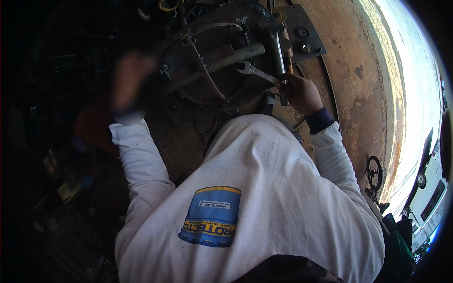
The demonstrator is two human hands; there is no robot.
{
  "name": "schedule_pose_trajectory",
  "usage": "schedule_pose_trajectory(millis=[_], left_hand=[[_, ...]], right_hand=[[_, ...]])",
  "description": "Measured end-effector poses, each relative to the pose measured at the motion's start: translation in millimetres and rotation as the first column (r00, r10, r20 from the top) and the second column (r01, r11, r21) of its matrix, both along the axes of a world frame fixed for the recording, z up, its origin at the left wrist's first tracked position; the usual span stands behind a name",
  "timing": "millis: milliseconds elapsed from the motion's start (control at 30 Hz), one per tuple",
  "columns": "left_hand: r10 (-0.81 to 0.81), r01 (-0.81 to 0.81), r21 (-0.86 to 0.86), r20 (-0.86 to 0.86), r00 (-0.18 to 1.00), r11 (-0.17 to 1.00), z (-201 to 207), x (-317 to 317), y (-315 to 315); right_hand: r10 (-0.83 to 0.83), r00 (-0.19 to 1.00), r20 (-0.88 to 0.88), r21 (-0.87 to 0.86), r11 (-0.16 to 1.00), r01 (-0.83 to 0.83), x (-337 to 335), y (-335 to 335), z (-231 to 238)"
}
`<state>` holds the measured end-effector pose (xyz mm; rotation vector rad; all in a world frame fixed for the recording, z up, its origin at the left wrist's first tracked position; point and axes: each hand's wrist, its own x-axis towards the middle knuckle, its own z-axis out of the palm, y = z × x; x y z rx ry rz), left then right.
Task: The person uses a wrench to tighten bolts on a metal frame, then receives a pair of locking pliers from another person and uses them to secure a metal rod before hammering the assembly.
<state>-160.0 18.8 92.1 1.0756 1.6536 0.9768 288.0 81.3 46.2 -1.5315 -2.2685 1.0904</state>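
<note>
My right hand (301, 93) is closed around one end of an open-end wrench (257, 71), whose open jaw points left. Beside that hand stand a metal tube (276, 49) and what looks like a wooden handle (289, 67). My left hand (130, 82) is smeared by motion near the left side of a round metal frame, so its fingers cannot be made out. The frame has a curved flat bar (205, 66) and a thick pipe (236, 55) lying across it. Whether the left hand touches the frame is unclear.
A dark metal plate (309, 30) with a ring and a nut on it lies beyond the tube. A dark cable (329, 85) runs along the brown ground (354, 56). At far right are a bicycle wheel (374, 173) and a white vehicle (429, 188). Dark clutter fills the left.
</note>
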Motion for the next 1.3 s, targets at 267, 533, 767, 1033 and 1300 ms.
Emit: schedule_pose_trajectory(millis=[267, 533, 767, 1033, 1300], left_hand=[[0.362, -0.322, -0.167, 0.486, 0.795, 0.932, -35.2, 125.0, -85.5], [0.582, -0.631, -0.045, 0.442, 0.682, 0.774, -56.0, 175.3, -27.4], [0.582, -0.625, -0.057, 0.439, 0.685, 0.778, -73.9, 175.8, -14.4], [0.624, -0.664, 0.011, 0.331, 0.708, 0.748, -69.1, 182.7, -17.0], [0.663, -0.632, 0.362, 0.048, 0.747, 0.685, -26.9, 152.2, -59.3]], right_hand=[[0.119, 0.993, -0.003, -0.069, 0.99, -0.119, 2.0, 14.8, 0.3], [0.229, 0.972, -0.05, -0.01, 0.973, -0.23, 8.7, 23.3, -1.9], [0.286, 0.957, -0.041, -0.008, 0.958, -0.286, 13.7, 29.2, -6.3], [0.314, 0.947, -0.071, -0.032, 0.948, -0.317, 13.9, 32.5, -4.9], [0.28, 0.956, -0.089, -0.027, 0.959, -0.284, 13.6, 31.7, -7.2]])
